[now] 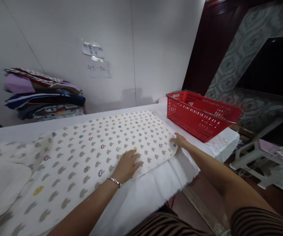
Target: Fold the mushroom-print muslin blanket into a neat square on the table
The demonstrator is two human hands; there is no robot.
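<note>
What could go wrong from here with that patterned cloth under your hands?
1. The left hand presses flat while the right hand sits at the corner of the patterned cloth; an uneven pull might wrinkle it.
2. The red basket stands close to that corner near the end of the table; a sweeping arm could nudge it.

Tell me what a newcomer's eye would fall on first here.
The bright red basket at the table's right end stands out most. Next comes the printed cloth spread across the white table, with the left hand flat on it and the right hand at its right edge. A stack of folded fabrics sits against the wall at left.
</note>
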